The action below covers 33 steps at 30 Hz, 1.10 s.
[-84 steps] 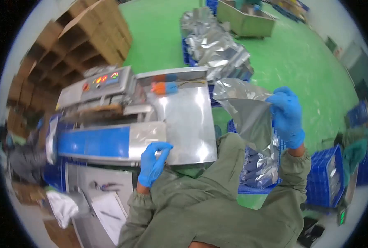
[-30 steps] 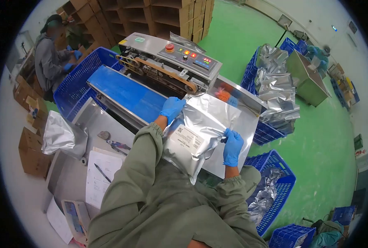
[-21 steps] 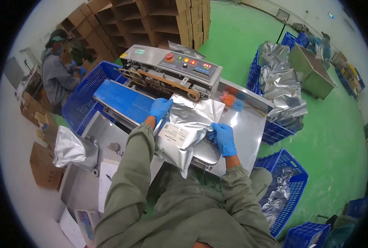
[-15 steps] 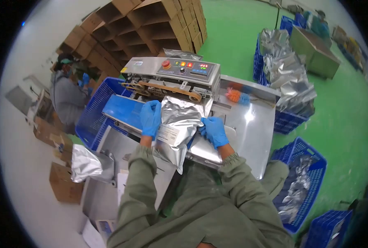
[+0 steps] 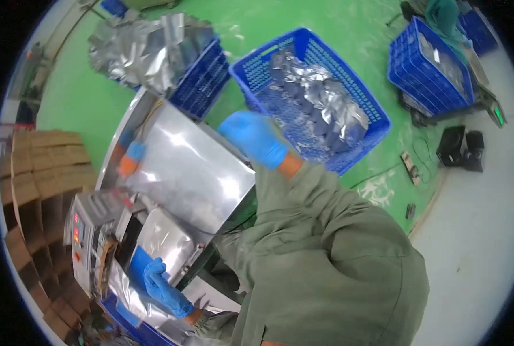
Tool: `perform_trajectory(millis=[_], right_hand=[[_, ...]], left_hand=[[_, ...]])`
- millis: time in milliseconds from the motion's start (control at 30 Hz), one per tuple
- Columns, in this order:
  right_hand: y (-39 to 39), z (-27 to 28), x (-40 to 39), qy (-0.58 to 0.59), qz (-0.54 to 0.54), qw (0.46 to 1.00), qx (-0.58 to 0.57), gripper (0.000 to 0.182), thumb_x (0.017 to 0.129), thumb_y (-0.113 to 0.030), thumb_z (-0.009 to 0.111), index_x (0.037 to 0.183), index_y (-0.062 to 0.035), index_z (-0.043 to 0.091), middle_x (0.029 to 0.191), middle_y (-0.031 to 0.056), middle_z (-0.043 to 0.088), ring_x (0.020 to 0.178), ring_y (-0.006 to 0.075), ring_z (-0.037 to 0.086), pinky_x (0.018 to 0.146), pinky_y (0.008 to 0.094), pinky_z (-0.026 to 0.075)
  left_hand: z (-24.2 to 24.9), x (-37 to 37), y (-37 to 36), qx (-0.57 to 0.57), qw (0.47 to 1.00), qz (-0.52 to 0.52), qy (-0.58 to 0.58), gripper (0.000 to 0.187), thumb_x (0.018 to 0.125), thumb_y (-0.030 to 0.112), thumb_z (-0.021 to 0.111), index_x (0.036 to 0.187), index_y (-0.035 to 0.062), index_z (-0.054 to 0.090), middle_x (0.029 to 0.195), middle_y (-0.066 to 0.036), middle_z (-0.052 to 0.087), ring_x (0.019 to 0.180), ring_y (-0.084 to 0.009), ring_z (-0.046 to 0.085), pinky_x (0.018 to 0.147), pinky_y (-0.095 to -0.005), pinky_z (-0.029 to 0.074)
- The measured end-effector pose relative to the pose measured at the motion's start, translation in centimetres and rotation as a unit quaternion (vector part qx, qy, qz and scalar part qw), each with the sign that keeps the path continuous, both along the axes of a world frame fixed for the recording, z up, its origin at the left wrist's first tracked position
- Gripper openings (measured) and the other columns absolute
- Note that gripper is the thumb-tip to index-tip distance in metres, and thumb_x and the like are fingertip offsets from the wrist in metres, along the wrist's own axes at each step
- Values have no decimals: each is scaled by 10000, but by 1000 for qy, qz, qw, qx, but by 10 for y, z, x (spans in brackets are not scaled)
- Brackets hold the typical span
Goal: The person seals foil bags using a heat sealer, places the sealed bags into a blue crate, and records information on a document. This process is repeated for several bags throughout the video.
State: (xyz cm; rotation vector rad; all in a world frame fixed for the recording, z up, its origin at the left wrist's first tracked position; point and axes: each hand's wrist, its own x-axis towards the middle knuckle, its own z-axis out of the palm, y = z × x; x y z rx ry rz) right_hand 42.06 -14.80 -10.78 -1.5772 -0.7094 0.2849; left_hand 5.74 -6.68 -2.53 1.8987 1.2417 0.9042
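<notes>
My left hand (image 5: 167, 291), in a blue glove, is beside the band sealing machine (image 5: 87, 248). Its fingers are loosely bent and I see nothing between them. Just left of that hand, a silver foil pouch (image 5: 131, 291) lies along the machine's front, partly cut off by the hand. My right hand (image 5: 252, 138), also blue-gloved, is smeared by motion between the steel table (image 5: 193, 167) and a blue crate (image 5: 378, 124). Whether its fingers are closed does not show. Silver foil pouches (image 5: 320, 95) stand in a row inside that crate.
Another blue crate (image 5: 202, 81) is heaped with foil pouches (image 5: 159, 49). An orange and blue brush (image 5: 131, 158) lies on the steel table. Stacked cartons (image 5: 49, 173) stand behind the machine. A further crate (image 5: 424, 75) sits on a scale at the far right.
My view has turned right. My right hand has let go of the foil pouch and moved right to the blue crate. My left hand stays near the pouch at the machine.
</notes>
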Motion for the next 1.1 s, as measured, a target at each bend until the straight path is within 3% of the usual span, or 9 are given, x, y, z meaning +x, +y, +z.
perform_trajectory(millis=[100,133,300,367,433,533,733,1033,1100], right_hand=[[-102,-179,130,-161,-159,935,-273,330,786,-339,574,881,-30,641,848,232,625,814,381,608,730,439,472],[-134,-146,136,80,-220,897,-375,398,794,-370,526,978,-27,606,949,259,610,879,403,591,758,456,462],[-260,-320,218,-10,-381,765,-518,403,808,-382,541,1065,-83,622,1126,178,604,1050,309,585,860,422,468],[-269,-302,223,-57,-245,744,-619,357,815,-361,535,1032,-101,649,1087,152,625,1028,294,600,838,412,477],[-269,-282,205,-136,20,618,-774,286,829,-318,525,966,-138,701,1010,99,667,984,264,629,796,392,496],[-262,-296,185,-115,-85,655,-742,238,812,-247,538,927,-119,704,963,116,672,901,300,648,753,407,510],[-303,-246,162,-135,-97,762,-625,211,806,-240,550,798,-50,643,822,194,632,775,402,602,698,471,469],[-233,24,98,-288,-25,885,-365,104,816,-132,525,782,-47,576,722,188,594,708,375,584,603,455,436],[-204,88,68,-421,35,830,-364,54,764,-123,595,781,-79,569,690,134,550,666,328,562,569,424,425]], left_hand=[[-7,23,11,-6,999,-28,19,290,936,196,454,740,12,563,859,-84,591,854,-190,547,818,-309,405],[-2,36,14,3,998,-48,39,283,934,191,458,744,12,568,864,-87,595,858,-193,551,828,-313,405],[5,90,11,-8,995,-97,26,236,916,161,491,773,2,591,891,-106,614,888,-204,566,858,-324,408],[6,99,7,-18,994,-98,35,230,912,166,500,781,0,593,892,-107,615,889,-206,566,859,-326,408],[11,105,4,-28,991,-127,44,223,902,182,525,797,-2,595,892,-108,613,890,-209,563,861,-328,410],[11,105,-1,-34,992,-122,17,232,903,195,529,800,-2,594,886,-103,611,892,-207,560,862,-327,409],[-4,88,0,-70,991,-114,-20,225,903,194,536,814,-3,597,903,-94,607,896,-190,558,851,-314,415],[-10,80,-18,-106,984,-125,-65,98,851,45,534,850,36,631,913,-84,614,843,-181,574,785,-310,455],[-5,77,-27,-118,983,-119,-71,92,843,34,540,847,32,632,905,-87,618,838,-185,580,771,-311,461]])
